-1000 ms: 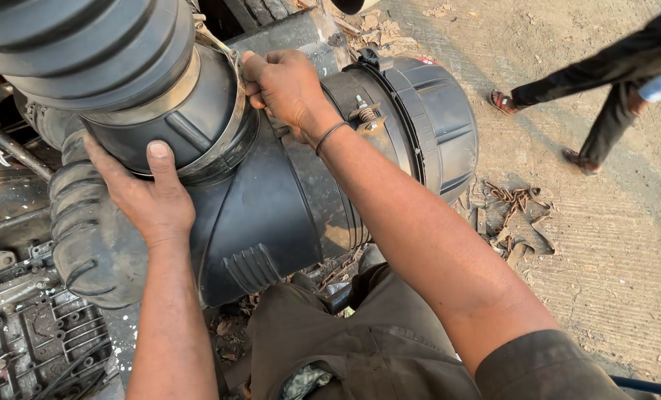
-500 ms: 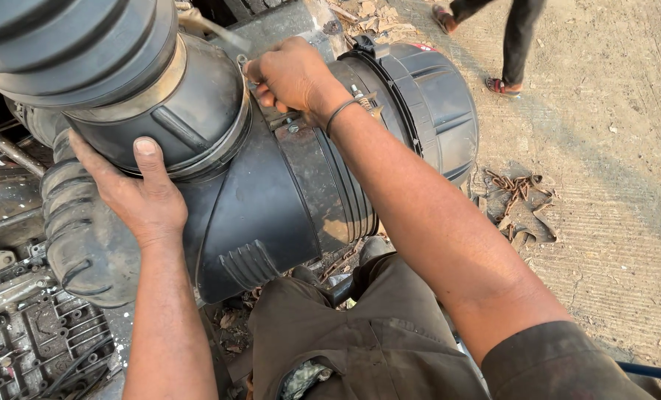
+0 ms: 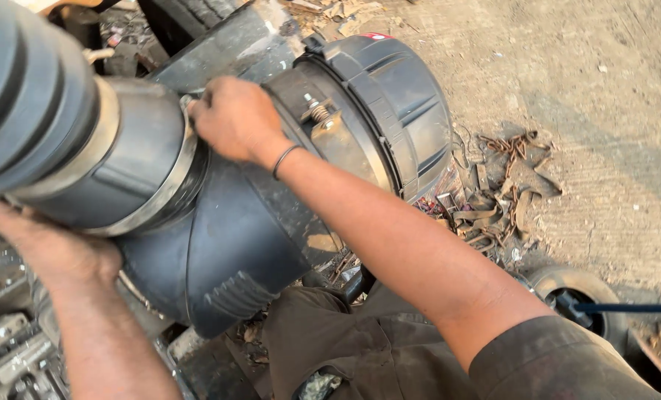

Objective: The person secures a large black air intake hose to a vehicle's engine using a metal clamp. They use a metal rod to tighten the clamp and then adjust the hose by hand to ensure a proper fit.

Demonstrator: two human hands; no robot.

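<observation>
1. Since the earlier frames, left hand [image 3: 56,248] has slid lower and leftward under the hose joint; right hand [image 3: 234,118] has stayed at the clamp band. Passer-by's legs at top right have gone from view.
2. Head view, hands: right hand rests knuckles-up on the metal clamp band [image 3: 171,185] where the rubber elbow [image 3: 227,244] meets the corrugated intake hose [image 3: 27,96]. Fingers curled over the band's top; whether they pinch anything, I cannot tell. Thin black wristband [image 3: 284,159] on that wrist.
3. Left hand pressed against the underside of the hose joint, palm up, fingers hidden behind the hose; how far it closes cannot be told.
4. Surroundings: black ribbed air-filter housing [image 3: 397,111] just right of the right hand, with a spring-loaded latch [image 3: 317,115] on its metal strap. Rusty chain scraps [image 3: 501,192] lie on the concrete ground [image 3: 604,96] beyond.
5. Obstructions: corrugated hose fills the upper left, hiding the engine parts [image 3: 8,348] behind it; right forearm crosses the housing's lower edge.
</observation>
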